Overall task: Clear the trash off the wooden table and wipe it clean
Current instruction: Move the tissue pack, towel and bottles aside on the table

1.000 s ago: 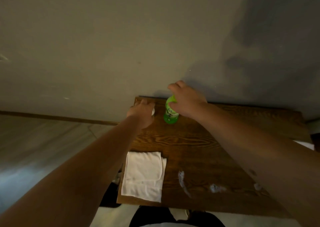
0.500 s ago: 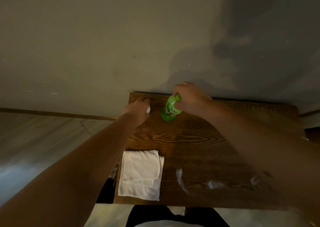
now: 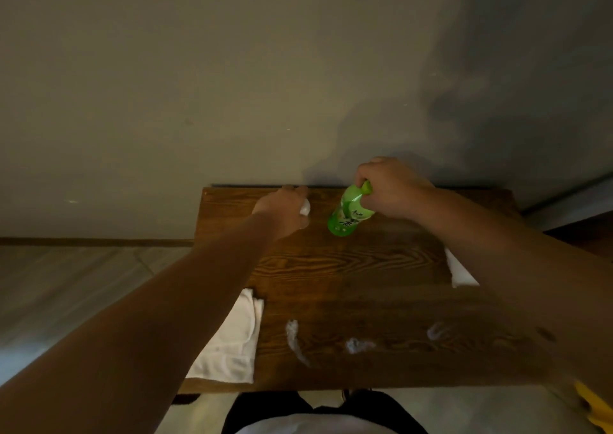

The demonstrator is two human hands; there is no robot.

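**Both hands closed on trash at the far edge of the table**

The right hand (image 3: 391,188) is seen right of centre in the frame, its fingers curled tightly around the neck and cap end of a green bottle (image 3: 348,213). The bottle is held tilted, its cap end toward the upper right and its base toward the lower left, just above or against the table (image 3: 365,267); contact with the wood cannot be told.

The left hand (image 3: 283,211) is placed just left of the bottle, near the table's far edge by the wall (image 3: 232,85). It is closed around a small white object (image 3: 305,207), of which only a rounded part is shown between the fingers.

A folded white cloth (image 3: 232,340) is laid on the table at lower left of centre, partly hidden by the left forearm. White smears (image 3: 293,337) are spread across the near part of the wood, at lower centre. A further white piece (image 3: 459,267) is visible at the right edge, beside the right forearm.
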